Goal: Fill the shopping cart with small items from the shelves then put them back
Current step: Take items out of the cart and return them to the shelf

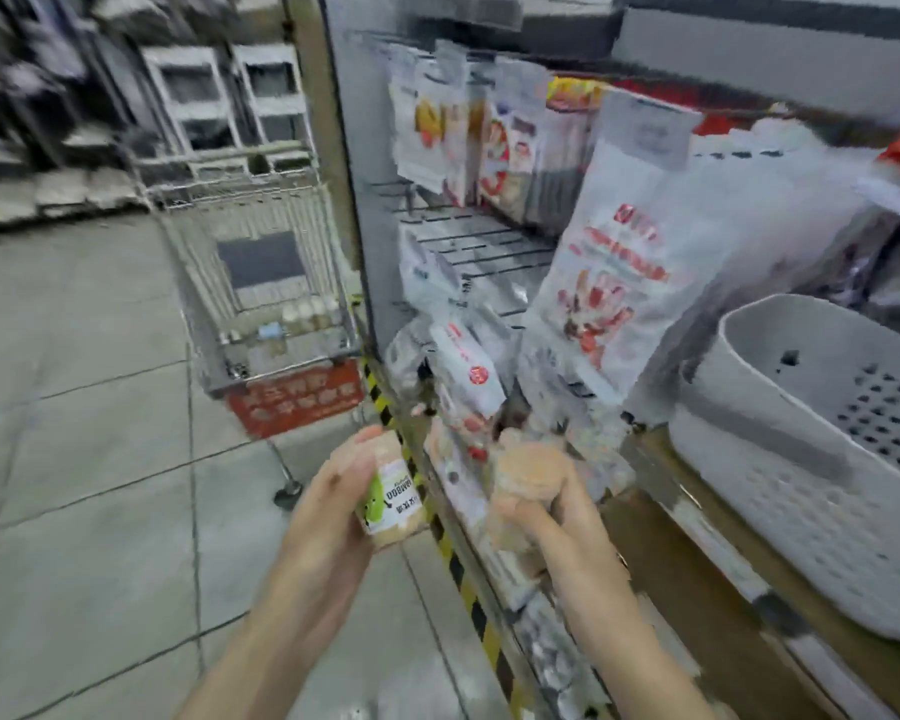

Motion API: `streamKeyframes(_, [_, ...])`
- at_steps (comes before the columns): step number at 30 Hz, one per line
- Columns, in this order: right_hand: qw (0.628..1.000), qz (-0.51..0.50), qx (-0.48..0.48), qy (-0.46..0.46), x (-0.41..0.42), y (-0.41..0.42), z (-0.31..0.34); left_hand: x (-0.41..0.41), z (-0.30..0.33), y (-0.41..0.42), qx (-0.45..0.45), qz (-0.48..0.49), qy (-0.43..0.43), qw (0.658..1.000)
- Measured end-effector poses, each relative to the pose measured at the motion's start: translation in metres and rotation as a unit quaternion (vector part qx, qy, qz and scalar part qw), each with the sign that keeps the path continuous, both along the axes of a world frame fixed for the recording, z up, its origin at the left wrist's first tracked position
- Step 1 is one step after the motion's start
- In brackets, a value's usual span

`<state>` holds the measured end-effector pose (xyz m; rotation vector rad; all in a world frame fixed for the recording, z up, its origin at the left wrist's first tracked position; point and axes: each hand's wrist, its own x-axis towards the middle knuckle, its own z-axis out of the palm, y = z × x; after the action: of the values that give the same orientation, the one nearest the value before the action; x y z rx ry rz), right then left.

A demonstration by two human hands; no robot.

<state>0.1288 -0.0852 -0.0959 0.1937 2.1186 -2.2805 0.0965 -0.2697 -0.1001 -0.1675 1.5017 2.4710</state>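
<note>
My left hand (333, 491) grips a small round tub of bamboo sticks with a white and green label (393, 501), held low in front of the shelf end. My right hand (536, 504) holds a second small round tub with a tan lid (528, 472), close to the packets hanging low on the rack. The wire shopping cart (261, 283) stands on the floor to the left of the shelf end, with several small bottles (307, 314) in its near end. The frame is blurred by motion.
A grey wire display panel (468, 241) carries hanging packets (609, 283). A grey perforated plastic basket (822, 449) sits on the wooden shelf at the right. Yellow-black hazard tape (453, 558) edges the shelf base. Tiled floor (74, 407) spreads to the left.
</note>
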Motion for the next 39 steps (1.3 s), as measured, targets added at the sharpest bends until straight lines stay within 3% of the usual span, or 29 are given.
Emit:
streamKeyframes(6, [0.997, 0.066, -0.023, -0.029, -0.084, -0.111, -0.019, -0.041, -0.018, -0.131, -0.047, 0.127, -0.027, 0.990])
streamKeyframes(12, [0.995, 0.063, -0.051, -0.053, -0.154, -0.175, -0.037, -0.091, -0.025, -0.203, -0.078, 0.159, -0.036, 0.984])
streamKeyframes(22, [0.995, 0.052, -0.008, -0.087, -0.312, -0.196, -0.065, -0.245, -0.048, -0.214, -0.087, 0.171, -0.073, 0.979])
streamKeyframes(33, [0.981, 0.148, 0.034, -0.124, -0.521, -0.237, -0.083, -0.427, -0.066, -0.238, -0.060, 0.275, -0.126, 0.951])
streamKeyframes(39, [0.971, 0.171, 0.067, -0.154, -0.613, -0.274, -0.113, -0.513, -0.083, -0.274, -0.088, 0.301, -0.159, 0.936])
